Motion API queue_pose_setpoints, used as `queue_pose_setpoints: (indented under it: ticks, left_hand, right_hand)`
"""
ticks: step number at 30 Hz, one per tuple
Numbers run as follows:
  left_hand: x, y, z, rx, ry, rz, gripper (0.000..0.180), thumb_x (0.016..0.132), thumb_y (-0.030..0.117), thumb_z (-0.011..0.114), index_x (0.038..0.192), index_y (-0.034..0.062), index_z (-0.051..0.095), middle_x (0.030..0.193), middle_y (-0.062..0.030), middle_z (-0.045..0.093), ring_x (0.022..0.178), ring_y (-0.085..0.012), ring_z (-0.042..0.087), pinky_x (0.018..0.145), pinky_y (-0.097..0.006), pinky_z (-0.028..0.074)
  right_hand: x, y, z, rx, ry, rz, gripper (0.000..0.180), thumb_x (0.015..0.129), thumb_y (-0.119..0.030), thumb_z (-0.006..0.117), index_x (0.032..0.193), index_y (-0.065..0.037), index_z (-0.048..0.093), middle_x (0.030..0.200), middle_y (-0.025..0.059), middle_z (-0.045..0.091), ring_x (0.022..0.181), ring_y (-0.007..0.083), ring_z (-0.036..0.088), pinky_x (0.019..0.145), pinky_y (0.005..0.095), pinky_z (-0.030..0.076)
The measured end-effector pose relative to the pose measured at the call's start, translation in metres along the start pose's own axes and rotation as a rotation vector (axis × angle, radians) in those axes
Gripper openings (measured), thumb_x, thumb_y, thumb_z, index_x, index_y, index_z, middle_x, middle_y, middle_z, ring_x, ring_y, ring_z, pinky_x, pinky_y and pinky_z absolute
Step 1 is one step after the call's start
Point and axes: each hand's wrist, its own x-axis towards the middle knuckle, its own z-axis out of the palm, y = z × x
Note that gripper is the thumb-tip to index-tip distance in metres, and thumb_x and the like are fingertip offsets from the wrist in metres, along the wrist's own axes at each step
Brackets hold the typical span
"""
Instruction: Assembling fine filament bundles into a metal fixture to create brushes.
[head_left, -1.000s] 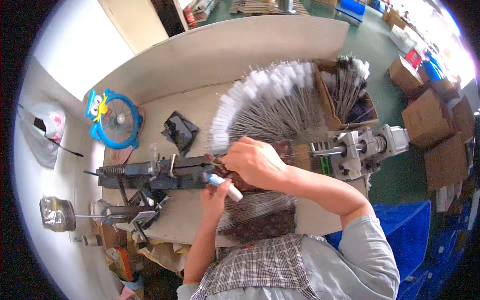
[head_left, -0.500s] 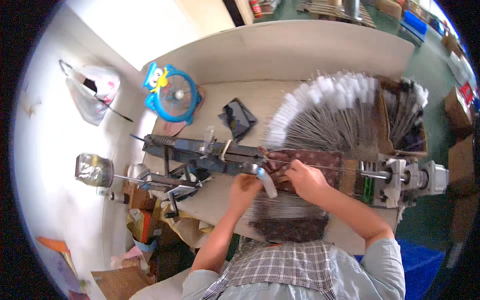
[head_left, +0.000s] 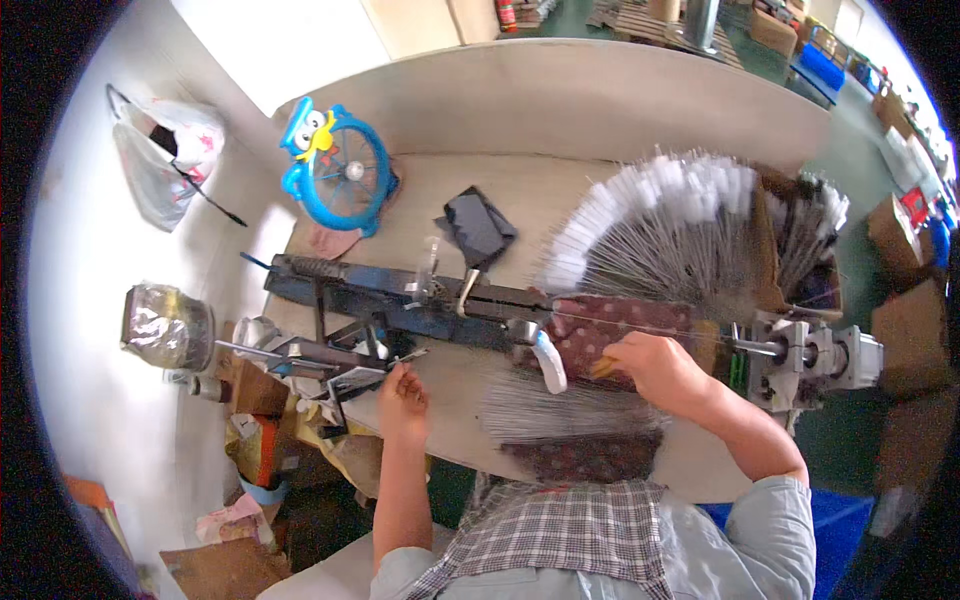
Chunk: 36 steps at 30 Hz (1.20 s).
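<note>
My left hand is closed, fingertips together at a small pale thing beside the metal bracket; what it pinches is too small to name. My right hand lies over the brown dotted cloth, fingers curled together, with a yellowish bit at the fingertips. Whatever they grip is hidden. A thin wire stretches above this hand between the long dark metal bar and the grey spindle machine. Between my hands, a lever with a white-wrapped handle hangs from the bar's end.
Wire-stemmed brushes with white heads fan out behind the cloth, beside a cardboard box of more. Thin metal wires lie in front. A blue toy-shaped fan and a dark folded pouch stand farther back. A plastic bag hangs left.
My left hand has moved left, from beside the white-handled lever to the metal bracket. My right hand has shifted right and a little nearer along the dotted cloth.
</note>
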Motion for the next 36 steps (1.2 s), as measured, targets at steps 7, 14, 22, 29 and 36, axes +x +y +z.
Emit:
queue_pose_setpoints:
  ticks: [7, 14, 22, 29, 36]
  left_hand:
    - [-0.09, -0.04, 0.075, 0.338, -0.36, 0.268, 0.015, 0.087, 0.015, 0.056, 0.081, 0.0026, 0.06, 0.071, -0.0029, 0.057, 0.062, -0.0101, 0.052, 0.057, -0.023, 0.041]
    - [-0.115, -0.1, 0.183, 0.33, -0.755, 0.143, 0.019, 0.092, 0.019, 0.054, 0.093, 0.0009, 0.061, 0.08, -0.0048, 0.062, 0.062, -0.0088, 0.054, 0.056, -0.021, 0.041]
    - [-0.117, -0.111, 0.19, 0.318, -0.646, 0.235, 0.017, 0.092, 0.018, 0.053, 0.093, 0.0022, 0.06, 0.08, -0.0041, 0.062, 0.062, -0.0068, 0.054, 0.055, -0.02, 0.041]
    - [-0.117, -0.079, 0.18, 0.165, -0.482, 0.075, 0.017, 0.091, 0.022, 0.055, 0.09, 0.0046, 0.058, 0.078, -0.0023, 0.058, 0.059, -0.0074, 0.051, 0.053, -0.022, 0.04]
    - [-0.111, -0.074, 0.168, 0.206, -0.54, 0.058, 0.026, 0.093, 0.027, 0.051, 0.088, 0.0019, 0.056, 0.067, -0.0057, 0.059, 0.055, -0.0118, 0.055, 0.052, -0.023, 0.045]
  right_hand:
    - [0.006, -0.01, -0.044, 0.088, 0.308, -0.007, 0.023, 0.077, -0.005, 0.056, 0.099, -0.003, 0.061, 0.085, 0.0163, 0.062, 0.084, 0.0324, 0.06, 0.073, 0.0391, 0.048]
    - [-0.006, 0.023, -0.042, 0.327, 0.321, 0.027, 0.019, 0.08, -0.013, 0.06, 0.094, -0.001, 0.065, 0.084, 0.0131, 0.064, 0.08, 0.03, 0.06, 0.072, 0.036, 0.048]
    - [-0.013, 0.026, -0.043, 0.131, 0.354, -0.232, 0.019, 0.074, -0.013, 0.066, 0.091, -0.004, 0.066, 0.076, 0.0075, 0.06, 0.075, 0.0254, 0.057, 0.069, 0.035, 0.047]
    - [0.047, 0.007, -0.016, -0.268, 0.424, -0.052, 0.015, 0.075, -0.019, 0.061, 0.084, -0.008, 0.063, 0.076, 0.0055, 0.06, 0.078, 0.0231, 0.058, 0.067, 0.0355, 0.047]
    - [0.049, -0.01, -0.019, 0.029, 0.276, -0.046, 0.019, 0.079, -0.022, 0.056, 0.084, -0.007, 0.067, 0.077, 0.0091, 0.062, 0.078, 0.0275, 0.059, 0.07, 0.0374, 0.048]
